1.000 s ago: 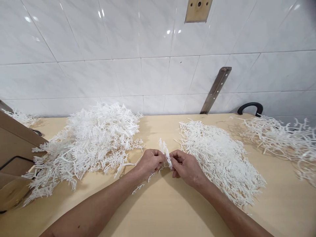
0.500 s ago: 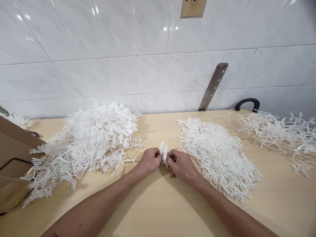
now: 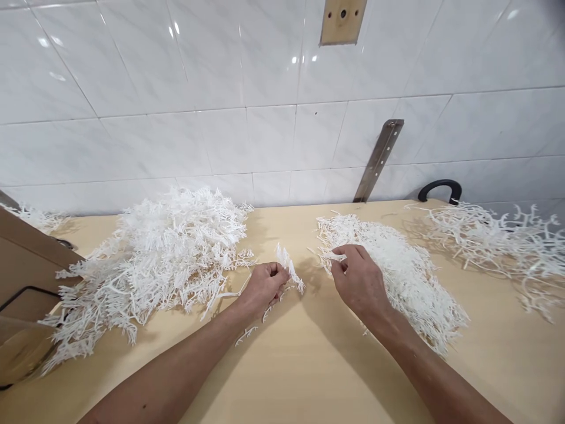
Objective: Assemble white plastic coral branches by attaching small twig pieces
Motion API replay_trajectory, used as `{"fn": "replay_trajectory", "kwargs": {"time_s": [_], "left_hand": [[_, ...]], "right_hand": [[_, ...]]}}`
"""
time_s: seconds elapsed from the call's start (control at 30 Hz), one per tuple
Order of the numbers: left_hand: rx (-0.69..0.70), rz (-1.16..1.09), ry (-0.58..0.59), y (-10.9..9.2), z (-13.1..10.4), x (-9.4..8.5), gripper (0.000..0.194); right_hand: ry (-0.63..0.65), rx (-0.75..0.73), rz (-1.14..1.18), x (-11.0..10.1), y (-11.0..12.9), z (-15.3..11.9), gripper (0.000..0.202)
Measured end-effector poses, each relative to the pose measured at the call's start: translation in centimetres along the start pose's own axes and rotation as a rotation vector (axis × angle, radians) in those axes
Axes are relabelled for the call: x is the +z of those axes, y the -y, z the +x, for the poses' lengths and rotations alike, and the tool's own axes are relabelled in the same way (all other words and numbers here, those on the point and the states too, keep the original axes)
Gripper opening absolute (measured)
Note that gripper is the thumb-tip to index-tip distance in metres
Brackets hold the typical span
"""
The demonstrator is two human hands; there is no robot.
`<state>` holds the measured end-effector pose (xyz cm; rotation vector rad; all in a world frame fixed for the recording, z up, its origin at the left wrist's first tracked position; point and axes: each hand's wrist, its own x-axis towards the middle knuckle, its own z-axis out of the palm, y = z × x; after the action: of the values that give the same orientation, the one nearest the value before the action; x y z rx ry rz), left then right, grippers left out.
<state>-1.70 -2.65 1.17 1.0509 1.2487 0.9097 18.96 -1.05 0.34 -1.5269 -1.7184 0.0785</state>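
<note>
My left hand (image 3: 266,285) pinches a white branching plastic sprig (image 3: 289,268), whose feathery tip rises past the fingers. More of its thin twigs (image 3: 247,335) show below that hand, near the wrist. My right hand (image 3: 358,280) is closed over the near left part of a pile of short white pieces (image 3: 397,265). Between its thumb and forefinger is a small white piece (image 3: 332,255). Left of my left hand lies a tall heap of white branching sprigs (image 3: 176,241).
Bare branching white stems (image 3: 494,235) lie at the far right, by a black curved handle (image 3: 441,185). A brown box (image 3: 33,259) and a clear container (image 3: 22,347) stand at the left edge. A metal strip (image 3: 378,159) leans on the tiled wall (image 3: 212,141) behind the table (image 3: 282,377).
My hands have come apart. The right one has moved right to the pile with a small white piece, while the left keeps the sprig. The view has tilted up slightly.
</note>
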Motion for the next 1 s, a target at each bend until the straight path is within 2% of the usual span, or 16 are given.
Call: {"fn": "replay_trajectory", "kwargs": {"time_s": [0.07, 0.13, 0.23, 0.3, 0.37, 0.5, 0.73, 1.0], "left_hand": [[0.000, 0.015, -0.006, 0.1, 0.1, 0.0, 0.026], [0.008, 0.027, -0.003, 0.2, 0.2, 0.0, 0.026], [0.019, 0.059, 0.002, 0.2, 0.1, 0.1, 0.025], [0.022, 0.077, 0.006, 0.2, 0.1, 0.2, 0.026], [0.031, 0.079, 0.010, 0.2, 0.0, 0.2, 0.027], [0.072, 0.109, -0.044, 0.5, 0.0, 0.4, 0.021], [0.134, 0.204, -0.096, 1.0, 0.3, 0.5, 0.014], [0.245, 0.314, -0.104, 1.3, 0.5, 0.5, 0.010]], "right_hand": [[0.037, -0.001, 0.037, -0.4, 0.4, 0.0, 0.020], [0.215, 0.072, 0.161, -0.7, 1.1, -0.2, 0.021], [0.563, 0.190, 0.394, -0.7, 2.3, -0.8, 0.027], [0.695, 0.226, 0.522, -0.4, 2.7, -1.2, 0.034], [0.761, 0.270, 0.614, 0.1, 2.8, -1.6, 0.039], [0.797, 0.377, 0.690, 1.2, 2.4, -1.9, 0.030], [0.802, 0.452, 0.832, 1.6, 2.6, -2.1, 0.017], [0.824, 0.494, 0.802, 2.1, 2.2, -2.4, 0.015]]}}
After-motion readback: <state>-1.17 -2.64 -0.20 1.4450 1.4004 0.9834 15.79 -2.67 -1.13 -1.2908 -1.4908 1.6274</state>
